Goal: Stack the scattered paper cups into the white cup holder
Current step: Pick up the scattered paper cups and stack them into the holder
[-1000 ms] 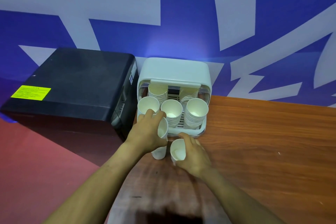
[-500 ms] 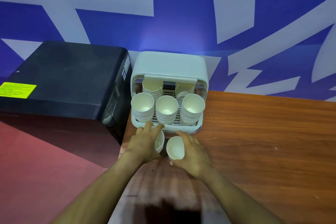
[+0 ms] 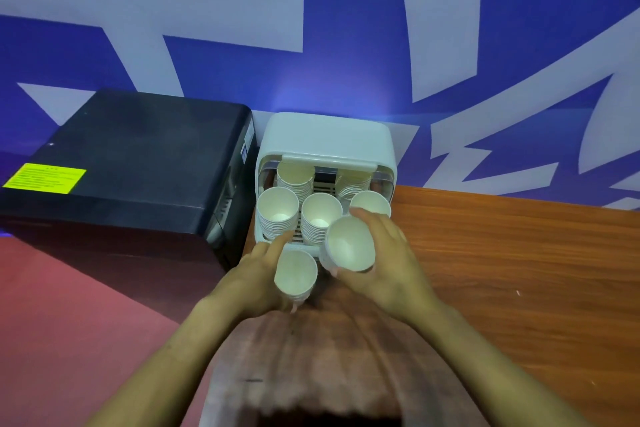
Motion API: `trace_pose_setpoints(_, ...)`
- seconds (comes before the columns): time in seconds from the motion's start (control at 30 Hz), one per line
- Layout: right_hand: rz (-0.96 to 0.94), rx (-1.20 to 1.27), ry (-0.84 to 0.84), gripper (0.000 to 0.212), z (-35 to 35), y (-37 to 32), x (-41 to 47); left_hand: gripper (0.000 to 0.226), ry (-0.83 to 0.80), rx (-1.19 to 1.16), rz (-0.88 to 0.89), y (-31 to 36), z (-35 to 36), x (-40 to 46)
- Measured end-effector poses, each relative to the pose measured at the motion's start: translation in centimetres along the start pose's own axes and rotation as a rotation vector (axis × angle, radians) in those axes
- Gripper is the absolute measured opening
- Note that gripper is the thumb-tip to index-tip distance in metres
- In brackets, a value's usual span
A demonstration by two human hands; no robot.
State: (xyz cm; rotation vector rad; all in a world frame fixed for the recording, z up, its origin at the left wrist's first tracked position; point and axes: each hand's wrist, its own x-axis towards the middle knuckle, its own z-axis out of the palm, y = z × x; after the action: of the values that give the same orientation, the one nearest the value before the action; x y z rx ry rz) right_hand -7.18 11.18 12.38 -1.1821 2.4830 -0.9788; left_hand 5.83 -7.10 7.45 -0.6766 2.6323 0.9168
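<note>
- The right hand (image 3: 384, 263) grips a paper cup (image 3: 349, 248), fingers curled round its far side and thumb under its near rim; the cup is tilted with its mouth facing the camera, raised just in front of the cup holder (image 3: 327, 146).
- The left hand (image 3: 258, 279) holds a short stack of cups (image 3: 295, 276), fingers wrapped round its left side, the index finger stretched toward the holder's front edge.
- The two held lots sit just beside each other, the single cup higher and to the right.
- The white cup holder stands at the tabletop's (image 3: 519, 270) far left corner, against the blue wall (image 3: 346, 62). Its lid is up, and it contains five stacks: three in the front row, two behind.
- A black machine (image 3: 131, 163) with a yellow label (image 3: 45, 178) stands just beside the holder, on its left.
</note>
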Motion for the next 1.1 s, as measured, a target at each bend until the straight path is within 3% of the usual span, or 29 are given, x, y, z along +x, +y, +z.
trace_pose_setpoints(0.13,-0.069,0.043,-0.066,0.085,0.8,-3.3,1.5,0.121,-0.014,-0.118,-0.050,-0.8,-0.5,-0.6)
trace_pose_setpoints(0.33,-0.020,-0.064,-0.222,0.086,5.0,-2.9,2.1,0.116,0.076,-0.297,-0.033,-2.5,0.8,-0.5)
trace_pose_setpoints(0.43,-0.006,-0.125,-0.281,0.087,6.3,-2.2,2.2,0.098,0.114,-0.346,0.015,-1.6,1.3,-0.1)
trace_pose_setpoints(0.5,-0.006,-0.149,-0.334,0.088,6.4,-1.7,2.2,0.090,0.132,-0.324,0.028,-1.1,1.7,0.3)
trace_pose_setpoints(0.6,0.002,-0.134,-0.345,0.086,5.1,-1.2,2.8,0.104,0.133,-0.263,0.041,-1.1,2.5,0.9)
trace_pose_setpoints(0.77,-0.087,-0.373,-0.074,0.070,2.3,-0.3,6.7,0.102,0.109,-0.137,0.082,0.2,2.3,1.3)
trace_pose_setpoints(0.97,-0.035,-0.710,-0.340,0.091,4.0,0.9,10.0,0.083,0.066,-0.003,0.029,1.5,2.2,1.6)
trace_pose_setpoints(1.1,-0.048,-0.767,-0.312,0.094,5.1,1.8,10.1,0.081,0.098,-0.019,0.023,1.5,2.0,1.5)
